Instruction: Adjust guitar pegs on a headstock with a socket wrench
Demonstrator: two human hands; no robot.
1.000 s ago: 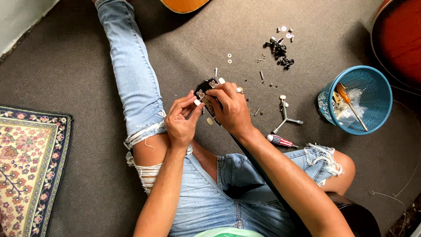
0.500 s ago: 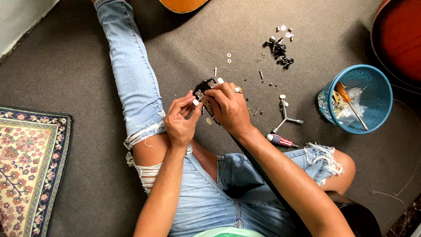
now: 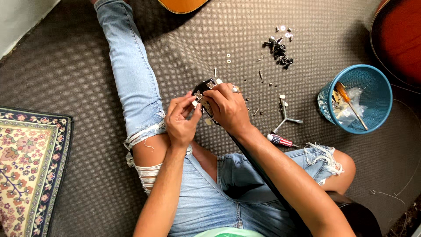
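The person sat on the grey carpet [image 3: 79,79] in ripped jeans, one leg stretched far up the left of the scene. Both hands met over a black guitar headstock [image 3: 202,85], whose dark neck ran back down under the right forearm towards the lap. The right hand [image 3: 228,107] was wrapped over the headstock from the right, fingers curled firmly around it, a ring on one finger. The left hand [image 3: 180,120] was nearly closed, thumb and fingertips pinching a small silver tuning peg [image 3: 197,97] on the headstock's left edge.

Just right of the hands lay a silver three-armed wrench [image 3: 285,115], and nearer the person's knee a small screwdriver [image 3: 280,140] with a striped handle. Farther off sat a heap of black and white small parts [image 3: 279,47], with two white washers [image 3: 228,58] to its left. A blue basket [image 3: 372,83] stood at the right, a patterned rug [image 3: 26,166] at the left.
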